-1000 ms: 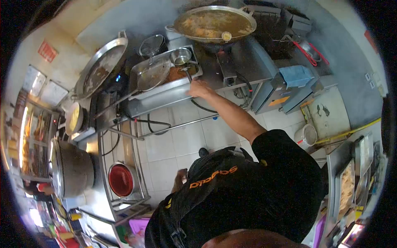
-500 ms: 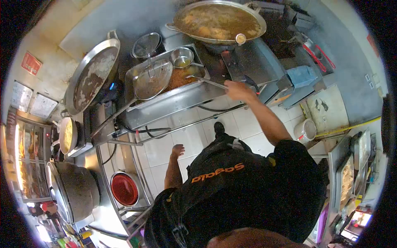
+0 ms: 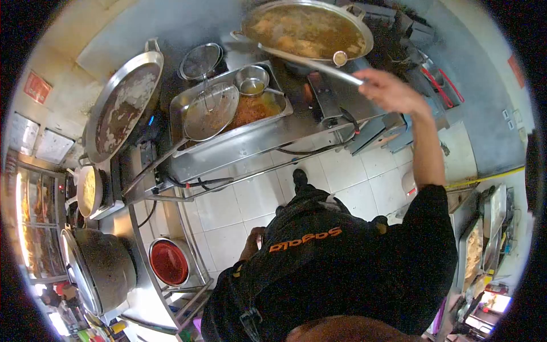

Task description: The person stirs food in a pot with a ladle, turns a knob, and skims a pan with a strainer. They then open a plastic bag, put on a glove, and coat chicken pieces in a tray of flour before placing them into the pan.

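Note:
My right hand (image 3: pixel 390 91) is closed around the handle of a long metal utensil (image 3: pixel 316 65). The utensil points left, and its far end is at the near-left rim of a large wok (image 3: pixel 369 43) of bubbling brown oil with pieces frying in it. Blur hides the shape of that end. My left hand (image 3: pixel 254 242) hangs low beside my dark apron, its fingers partly hidden. Left of the wok, a steel tray (image 3: pixel 273 117) holds reddish-brown crumbs and oil, a small saucepan (image 3: pixel 251 80) and a wide mesh skimmer (image 3: pixel 212 111).
A second wok (image 3: pixel 128 108) with dark oil stands at the left, a smaller pan (image 3: pixel 90 191) with yellow food below it. A big pot (image 3: pixel 99 271) and a red basin (image 3: pixel 168 262) are lower left. Red-handled baskets (image 3: pixel 441 85) lie right. A rail (image 3: pixel 273 171) runs along the counter's front.
My right hand has moved up and right, lifting the utensil out of the tray to the wok's rim. My left hand has drawn back toward my body.

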Available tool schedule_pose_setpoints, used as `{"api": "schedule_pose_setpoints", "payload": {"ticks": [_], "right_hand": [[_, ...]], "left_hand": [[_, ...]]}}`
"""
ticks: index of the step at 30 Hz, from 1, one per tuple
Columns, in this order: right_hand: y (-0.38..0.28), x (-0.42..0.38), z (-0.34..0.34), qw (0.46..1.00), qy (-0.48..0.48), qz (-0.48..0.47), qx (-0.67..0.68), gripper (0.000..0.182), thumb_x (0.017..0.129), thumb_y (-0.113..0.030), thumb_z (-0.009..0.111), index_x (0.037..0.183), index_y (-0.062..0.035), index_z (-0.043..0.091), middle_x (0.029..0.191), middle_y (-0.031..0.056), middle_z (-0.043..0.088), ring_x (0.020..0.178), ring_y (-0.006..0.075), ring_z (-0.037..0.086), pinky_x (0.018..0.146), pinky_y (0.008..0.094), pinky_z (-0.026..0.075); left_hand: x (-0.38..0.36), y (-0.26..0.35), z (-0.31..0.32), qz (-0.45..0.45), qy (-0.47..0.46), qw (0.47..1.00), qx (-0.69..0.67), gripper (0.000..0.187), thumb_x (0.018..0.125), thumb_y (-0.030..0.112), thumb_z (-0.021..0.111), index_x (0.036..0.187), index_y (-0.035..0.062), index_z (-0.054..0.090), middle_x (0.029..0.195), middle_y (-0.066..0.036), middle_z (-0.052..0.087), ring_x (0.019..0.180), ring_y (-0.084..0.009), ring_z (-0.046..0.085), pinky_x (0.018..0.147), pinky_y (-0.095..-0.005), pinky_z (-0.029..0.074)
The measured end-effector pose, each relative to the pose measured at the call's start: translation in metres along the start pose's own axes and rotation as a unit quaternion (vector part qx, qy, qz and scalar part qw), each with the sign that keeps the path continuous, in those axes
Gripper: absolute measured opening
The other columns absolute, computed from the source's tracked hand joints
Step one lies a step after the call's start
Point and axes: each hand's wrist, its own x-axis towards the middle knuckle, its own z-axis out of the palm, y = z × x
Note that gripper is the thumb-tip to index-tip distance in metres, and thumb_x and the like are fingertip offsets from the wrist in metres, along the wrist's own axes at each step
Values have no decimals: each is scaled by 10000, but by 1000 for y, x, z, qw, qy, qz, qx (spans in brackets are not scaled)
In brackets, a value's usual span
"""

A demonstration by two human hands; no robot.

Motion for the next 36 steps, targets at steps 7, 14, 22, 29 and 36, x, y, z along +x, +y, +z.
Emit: {"api": "schedule_pose_setpoints", "payload": {"ticks": [7,14,22,29,36], "right_hand": [[-49,-11,-73,965,90,21,-247,232,855,-254,486,1037,-115,526,610,-41,433,456,29,366,364,194,289],[-64,4,-114,932,47,52,-357,238,824,-229,500,974,-51,549,591,-2,485,439,71,419,389,232,352],[-66,36,-92,906,33,94,-411,206,791,-192,507,913,-38,568,572,19,513,405,89,436,356,253,348],[35,130,-108,899,-73,-93,-422,163,758,-170,500,738,-27,575,540,76,543,427,174,506,365,314,373],[121,255,-139,982,-149,-8,-119,79,718,-60,547,736,10,578,595,147,563,545,228,572,499,357,445]], "left_hand": [[-40,78,37,1,103,991,82,248,830,324,478,1001,151,525,809,-15,582,698,-182,577,602,-364,436],[-40,74,39,-8,82,996,44,274,819,303,482,1034,144,543,849,-44,606,733,-208,595,596,-369,455],[-25,31,34,307,38,655,690,384,665,203,610,1023,70,567,920,-119,615,851,-263,591,729,-353,488],[-22,-8,1,96,-23,994,-53,276,774,247,560,1031,144,567,789,-49,618,645,-223,604,548,-405,491],[-42,37,37,52,135,989,41,338,797,314,524,1087,143,556,898,-48,625,650,-201,626,501,-375,500]]}}
